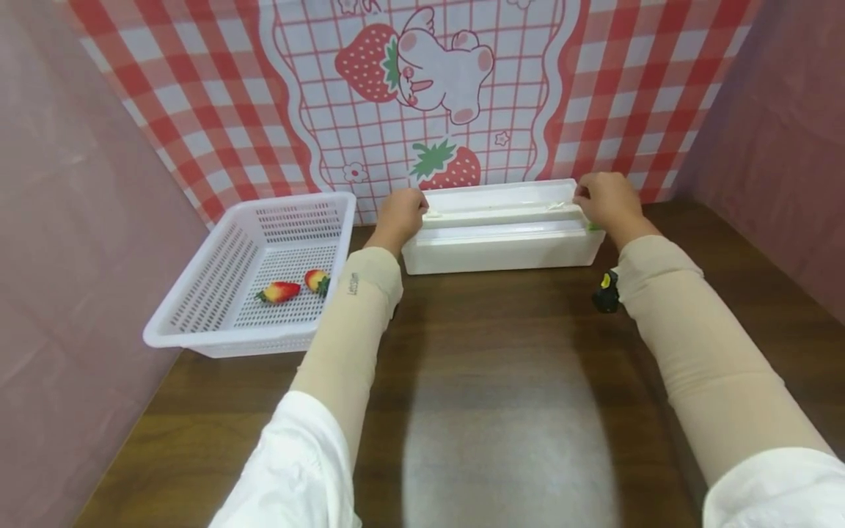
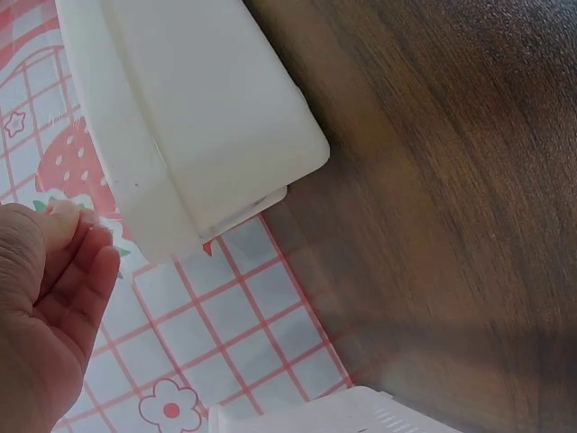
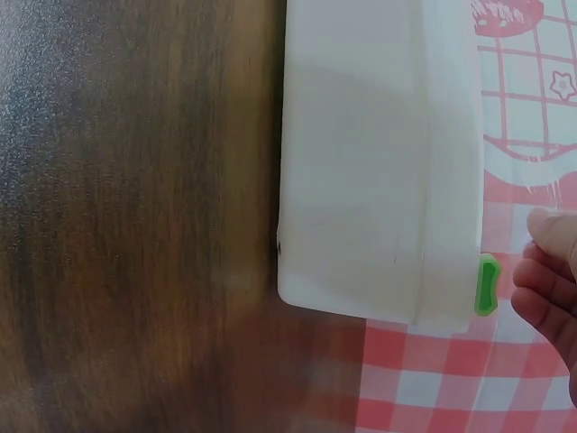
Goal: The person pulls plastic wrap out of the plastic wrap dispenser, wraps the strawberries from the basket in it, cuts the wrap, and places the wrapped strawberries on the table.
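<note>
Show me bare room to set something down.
Dark wood-grained tabletop is bare between both beige sleeves, before the long white plastic box, and right of the right sleeve. Crowded: the box's ends, by the left hand and right hand.

A dark brown wood-grain table spreads beneath everything, its grain streaked in darker bands that run the same way as the box's length. A broad pale glare whitens the surface toward the front middle. At the back, a long white box sits with its long side facing forward. To its left, near but apart from it, stands a white perforated plastic basket, rectangular, its outer rim reaching past the table's left edge in the head view.
</note>
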Motion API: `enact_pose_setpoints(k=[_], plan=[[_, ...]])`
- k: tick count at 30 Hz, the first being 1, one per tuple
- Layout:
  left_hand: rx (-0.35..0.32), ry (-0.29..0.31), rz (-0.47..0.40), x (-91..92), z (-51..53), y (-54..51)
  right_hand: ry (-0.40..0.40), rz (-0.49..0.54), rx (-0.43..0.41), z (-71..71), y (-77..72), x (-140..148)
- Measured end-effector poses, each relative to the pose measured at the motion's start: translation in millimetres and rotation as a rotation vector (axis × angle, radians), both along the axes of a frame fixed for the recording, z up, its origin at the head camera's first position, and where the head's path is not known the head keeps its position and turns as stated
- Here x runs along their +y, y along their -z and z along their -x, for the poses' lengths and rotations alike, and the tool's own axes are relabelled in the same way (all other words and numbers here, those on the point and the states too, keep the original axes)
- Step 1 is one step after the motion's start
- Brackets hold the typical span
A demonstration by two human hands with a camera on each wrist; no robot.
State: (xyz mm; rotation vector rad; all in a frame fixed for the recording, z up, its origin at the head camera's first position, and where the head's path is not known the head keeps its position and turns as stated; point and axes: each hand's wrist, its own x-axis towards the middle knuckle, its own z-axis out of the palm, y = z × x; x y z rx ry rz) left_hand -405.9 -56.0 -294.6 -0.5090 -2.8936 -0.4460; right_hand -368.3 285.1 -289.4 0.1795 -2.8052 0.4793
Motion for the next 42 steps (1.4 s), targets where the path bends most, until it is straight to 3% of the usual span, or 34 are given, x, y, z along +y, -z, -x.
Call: enact_pose_setpoints(k=[5, 12, 21, 31, 42], plan=[[0.026, -0.019, 0.007, -1.2, 0.7, -2.2, 0.027, 0.020, 0.000, -0.2, -3.1, -1], [0.101, 0.002, 0.027, -2.6, 0.7, -6.3, 0.043, 0.022, 0.026, -0.5, -6.6, 0], [0.083, -0.018, 0.019, -2.0, -1.0, -13.3, 0.033, 0.013, 0.065, -4.4, -14.0, 1], [0.113, -0.006, 0.021, 1.0, -5.4, -24.9, 0.066, 0.018, 0.004, -11.8, -26.8, 3], [0.096, -0.049, 0.034, 4.9, -7.0, -37.0, 0.042, -0.005, 0.075, -12.7, -36.2, 7]])
